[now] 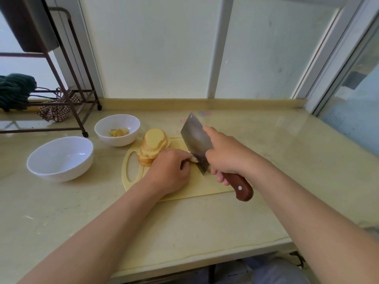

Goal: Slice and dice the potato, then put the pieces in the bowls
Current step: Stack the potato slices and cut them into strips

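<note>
1. Now: potato piece (194,159) lies on cutting board (178,191), mid-counter, pinned under L hand (170,171). Its fingers are curled onto the piece, prob. tucked to stay off the edge.
2. R hand (227,154) is wrapped round cleaver (195,138) handle, one finger up the blade's flat for control. Edge is down on the piece.
3. Slices (152,146) are stacked at board's back-left, prob. parked clear of the cut.
4. Small bowl (118,141) w/ pieces and big bowl (61,173) sit left of board, toward counter's (82,212) back edge, a short reach for unloading.
</note>
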